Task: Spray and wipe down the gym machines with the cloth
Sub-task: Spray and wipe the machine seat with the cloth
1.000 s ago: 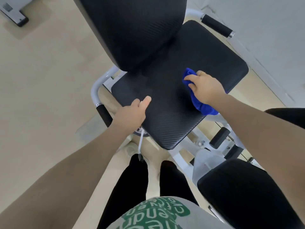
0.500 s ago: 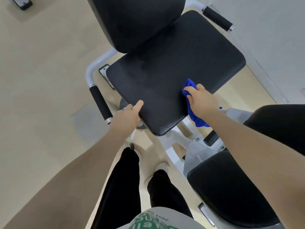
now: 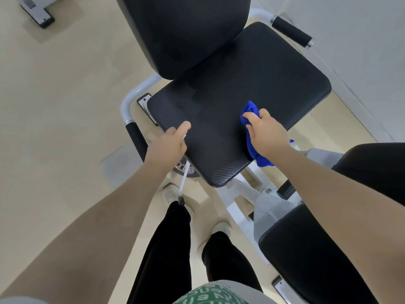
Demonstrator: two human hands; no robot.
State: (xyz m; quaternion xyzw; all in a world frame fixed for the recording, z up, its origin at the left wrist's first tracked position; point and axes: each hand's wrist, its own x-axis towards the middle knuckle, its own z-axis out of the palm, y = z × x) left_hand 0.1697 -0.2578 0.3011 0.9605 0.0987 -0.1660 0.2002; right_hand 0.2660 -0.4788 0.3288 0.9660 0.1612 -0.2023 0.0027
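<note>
My right hand (image 3: 266, 133) grips the soft, limp blue cloth (image 3: 252, 137), bunched against the seat pad (image 3: 241, 88); my left hand (image 3: 168, 143) clasps a mostly hidden spray bottle (image 3: 183, 178).

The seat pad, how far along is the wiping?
Done: the seat pad shows faint damp streaks near the backrest, so it looks sprayed. In hand: the right hand presses the blue cloth on the pad, while the left hand grips a spray bottle, mostly hidden. Left: the backrest, the handles, the neighbouring pad.
</note>
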